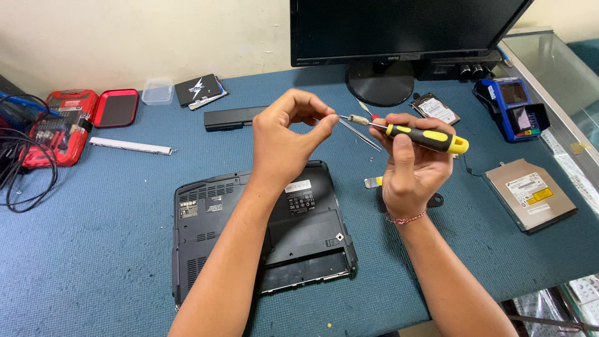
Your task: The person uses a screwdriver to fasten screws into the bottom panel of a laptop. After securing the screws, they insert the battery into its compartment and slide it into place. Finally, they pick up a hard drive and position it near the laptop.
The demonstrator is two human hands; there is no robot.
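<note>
My right hand (409, 168) grips a screwdriver (430, 138) with a black and yellow handle, held level with its tip pointing left. My left hand (290, 134) is raised beside it, thumb and forefinger pinched at the screwdriver's tip (342, 117); whatever small thing sits between them is too tiny to make out. Beneath both hands a black laptop (312, 224) lies upside down on the blue mat, its battery bay open along the near edge. My left forearm crosses over the laptop's underside.
A laptop battery (228, 117), red bit case (65, 122), small clear box (157, 91) and black packet (198, 89) lie at the back left. A monitor (399, 37), hard drive (437, 109), card terminal (511, 109) and optical drive (530, 193) stand right. Cables (25, 168) trail left.
</note>
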